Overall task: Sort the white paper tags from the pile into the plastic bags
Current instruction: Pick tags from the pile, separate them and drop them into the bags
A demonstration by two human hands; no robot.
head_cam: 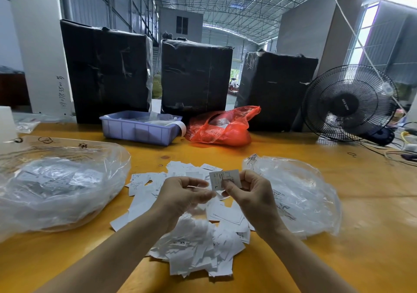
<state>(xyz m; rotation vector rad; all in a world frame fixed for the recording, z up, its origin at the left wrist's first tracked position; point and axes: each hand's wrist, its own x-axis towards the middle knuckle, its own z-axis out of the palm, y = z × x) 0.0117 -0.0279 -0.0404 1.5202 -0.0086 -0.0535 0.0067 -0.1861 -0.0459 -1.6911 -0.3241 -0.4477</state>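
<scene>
A loose pile of white paper tags [198, 245] lies on the yellow table [372, 247] in front of me, some marked XS. My right hand [250, 195] pinches one white tag [220, 178] marked L, held upright above the pile. Just to its left, my left hand [184, 193] has its fingers curled, the fingertips close to the tag's left edge; whether they touch it is unclear. A large clear plastic bag [56, 186] holding tags sits on the left. Another clear plastic bag [297, 193] lies on the right.
A lilac plastic bin [140, 128] and a red plastic bag [223, 128] stand behind the pile. Three black-wrapped boxes [196, 76] line the table's far side. A black fan [348, 103] and cables sit at the far right.
</scene>
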